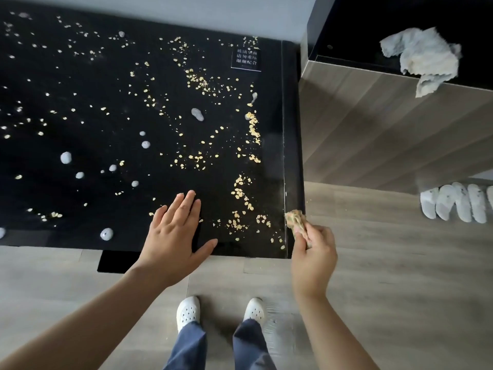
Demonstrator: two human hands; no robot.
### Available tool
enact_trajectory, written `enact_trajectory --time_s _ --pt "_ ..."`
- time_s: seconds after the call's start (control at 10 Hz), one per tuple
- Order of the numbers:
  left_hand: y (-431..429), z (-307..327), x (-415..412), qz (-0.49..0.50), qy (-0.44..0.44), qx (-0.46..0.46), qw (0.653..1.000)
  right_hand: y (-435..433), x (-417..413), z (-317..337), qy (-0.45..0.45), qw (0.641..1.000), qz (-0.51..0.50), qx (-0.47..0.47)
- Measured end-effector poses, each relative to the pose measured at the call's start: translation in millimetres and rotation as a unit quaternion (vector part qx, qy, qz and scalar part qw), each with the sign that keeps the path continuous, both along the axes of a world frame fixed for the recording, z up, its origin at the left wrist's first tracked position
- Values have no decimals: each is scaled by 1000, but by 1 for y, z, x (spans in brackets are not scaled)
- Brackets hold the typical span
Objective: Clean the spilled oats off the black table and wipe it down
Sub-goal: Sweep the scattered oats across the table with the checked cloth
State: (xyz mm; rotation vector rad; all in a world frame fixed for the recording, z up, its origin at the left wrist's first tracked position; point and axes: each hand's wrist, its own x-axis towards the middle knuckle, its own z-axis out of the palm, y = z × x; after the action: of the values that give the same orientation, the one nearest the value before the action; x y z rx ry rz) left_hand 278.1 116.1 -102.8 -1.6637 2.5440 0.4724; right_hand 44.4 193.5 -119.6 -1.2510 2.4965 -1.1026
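The black glossy table [88,236] is strewn with yellow oat flakes [241,193], thickest along its right side, and with several whitish blobs [66,157]. My left hand [174,231] lies flat and open on the table near its front edge, fingers spread. My right hand [313,253] hangs just off the table's front right corner, pinching a small crumpled brownish wad [296,221] dotted with oats; what the wad is made of I cannot tell.
A crumpled grey-white cloth [424,56] lies on a dark-topped wooden cabinet [373,121] to the right. White slippers [453,204] sit under it on the wood floor. A small printed label [246,58] is on the table's far right. My feet in white shoes [188,312] stand at the table's front.
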Motion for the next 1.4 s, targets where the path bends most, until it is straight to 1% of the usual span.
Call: enact_trajectory --time_s 0.1,0.2,0.3,0.4,0.6,0.7,0.8,0.9,1.0,1.1,1.2,1.3,1.4 --pt "0 -2 3 -16 -15 -8 1000 -9 23 2 16 1000 21 7" --pt "-3 -4 6 -37 -29 -17 999 -22 49 3 1 999 49 15" --pt "-6 -4 10 -55 -27 -25 998 -31 59 9 -44 996 80 10" --pt "-7 -3 13 -65 -31 -31 997 -31 44 18 -52 996 65 -15" --pt "-7 -4 12 -62 -31 -32 997 -20 -5 18 -21 999 -32 -2" --pt "-6 -5 11 -62 -37 -33 997 -13 -13 12 -38 999 -11 27" --pt "-7 -6 11 -64 -38 -37 997 -8 -7 3 -5 998 27 64" --pt "-7 -6 11 -62 -41 -40 996 -6 1 -4 63 995 39 63" --pt "-6 -7 10 -60 -40 -42 997 -5 1 -2 68 996 32 41" --pt "-5 -7 9 -58 -36 -43 997 -2 11 1 -35 991 122 40" --pt "-5 -7 9 -57 -38 -42 997 6 18 9 -138 982 125 18" --pt "-6 -8 9 -57 -44 -41 997 11 -5 16 -168 985 10 -30" --pt "-5 -8 8 -54 -48 -41 997 8 -33 16 -159 983 -79 -42"
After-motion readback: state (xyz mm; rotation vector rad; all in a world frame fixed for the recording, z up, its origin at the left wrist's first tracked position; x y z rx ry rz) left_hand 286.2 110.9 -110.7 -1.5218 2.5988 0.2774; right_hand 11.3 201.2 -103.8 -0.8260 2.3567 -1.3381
